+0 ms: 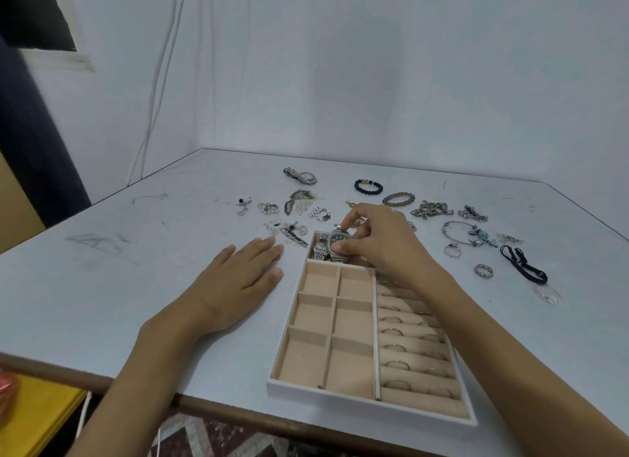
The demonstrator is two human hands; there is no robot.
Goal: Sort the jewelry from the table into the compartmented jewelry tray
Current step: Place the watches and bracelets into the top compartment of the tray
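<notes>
Head camera looked down at a grey table (pixel 136 252). The jewelry tray (pixel 340 397) lay at the near edge of the table, toward the right edge. The right hand (pixel 381 244) reached over the far end of the tray. It pinched a silver watch (pixel 340 243) with a dark face between thumb and fingers. The silver watch was at the long far compartment, and I could not tell if it touched the bottom. A second watch (pixel 319 250) lay in that same compartment, just beside it. The right hand hid the right part of that compartment.

The left hand (pixel 238 279) lay flat on the table with straight fingers, just beside the tray's far left corner.

Rings (pixel 396 365) sat in the soft rolls on the tray's right side, but the right arm covered some of them.

Toward the far edge lay a far watch (pixel 301 176), a black bead bracelet (pixel 368 186), a brown bead bracelet (pixel 398 199) and a chain pile (pixel 431 209). Nearer the right edge lay a bangle (pixel 466 233), a loose ring (pixel 483 270) and a black cord (pixel 522 264). The cord's clear end piece was blurry. Small silver bits (pixel 289 232) beyond the left fingertips were too small to name.
</notes>
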